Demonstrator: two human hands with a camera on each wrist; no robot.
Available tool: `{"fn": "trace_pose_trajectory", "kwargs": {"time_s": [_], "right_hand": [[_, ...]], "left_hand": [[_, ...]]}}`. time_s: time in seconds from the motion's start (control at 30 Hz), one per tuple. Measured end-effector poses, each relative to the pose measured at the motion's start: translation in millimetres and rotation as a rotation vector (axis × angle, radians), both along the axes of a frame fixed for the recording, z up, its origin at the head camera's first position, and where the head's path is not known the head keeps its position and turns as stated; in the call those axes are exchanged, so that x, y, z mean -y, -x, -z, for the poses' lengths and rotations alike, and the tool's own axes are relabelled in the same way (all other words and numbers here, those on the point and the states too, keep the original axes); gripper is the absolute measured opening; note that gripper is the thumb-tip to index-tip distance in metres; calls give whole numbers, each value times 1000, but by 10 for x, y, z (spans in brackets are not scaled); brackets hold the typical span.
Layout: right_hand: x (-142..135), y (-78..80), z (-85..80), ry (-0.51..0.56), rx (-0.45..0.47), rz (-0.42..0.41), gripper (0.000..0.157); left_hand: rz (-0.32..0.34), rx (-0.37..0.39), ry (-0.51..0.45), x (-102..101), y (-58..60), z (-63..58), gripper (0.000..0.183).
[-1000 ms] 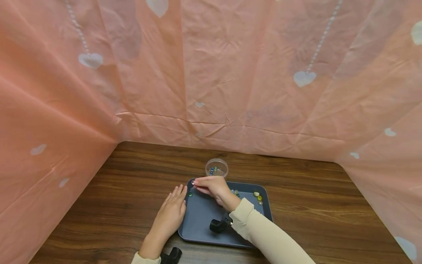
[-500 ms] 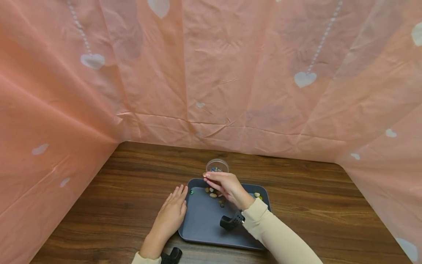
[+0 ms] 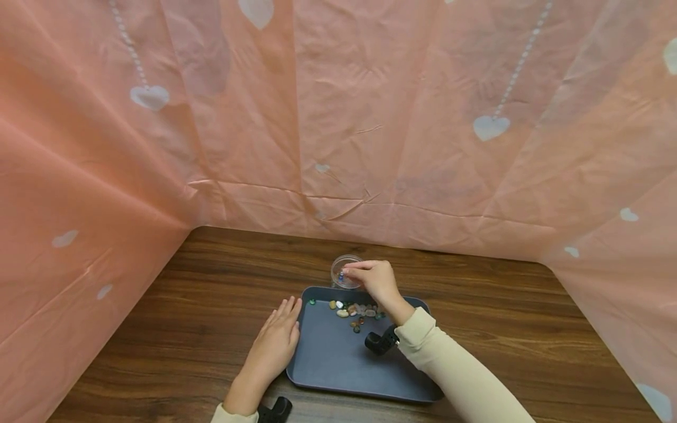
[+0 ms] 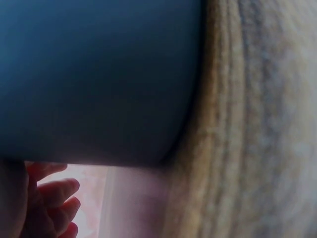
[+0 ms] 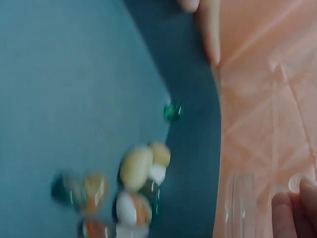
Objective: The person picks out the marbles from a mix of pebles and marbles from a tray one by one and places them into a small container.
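My right hand (image 3: 374, 280) reaches over a round clear dish (image 3: 338, 261) behind the tray. In the right wrist view its fingertips pinch a small clear, round glass piece (image 5: 294, 183). Small blue pieces (image 3: 341, 277) lie in the dish under those fingers. My left hand (image 3: 276, 338) lies with straight fingers along the left edge of the dark grey tray (image 3: 338, 364). Near the tray's back left corner sits a green glass marble (image 3: 312, 302). Polished pebbles and glass pieces, including a cream pebble (image 3: 342, 314), cluster at the tray's back middle.
The wooden table (image 3: 211, 282) extends around the tray on all sides. Pink curtain (image 3: 338, 147) with heart prints hangs behind and at both sides. Black wrist cameras are strapped to both wrists; my right forearm covers the tray's right side.
My right hand has lifted the clear piece from the tray's back left corner and carried it right to the dish. The green marble has shifted slightly toward the back. My left hand stays put.
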State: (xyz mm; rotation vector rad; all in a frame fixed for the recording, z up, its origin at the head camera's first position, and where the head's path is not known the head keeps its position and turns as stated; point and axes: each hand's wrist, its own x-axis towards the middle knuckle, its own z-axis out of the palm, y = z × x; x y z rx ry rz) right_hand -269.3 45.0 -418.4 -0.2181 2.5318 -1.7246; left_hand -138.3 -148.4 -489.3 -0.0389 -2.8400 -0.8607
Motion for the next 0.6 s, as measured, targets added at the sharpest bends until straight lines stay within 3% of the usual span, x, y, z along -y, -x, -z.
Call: {"fn": "trace_pose_trajectory", "kwargs": {"time_s": [0.1,0.23,0.6], "right_hand": [[-12,47,-12,-152,-151,-4,12],[-7,97,-28,-263,-272,-58,11],[21,176,15,-515,-451,-110,8]], "left_hand": [[3,-2,0,-1,1,7,48],[4,-6,2,3,2,8,48],[4,-17,-1,-8,-1,-10,48]]}}
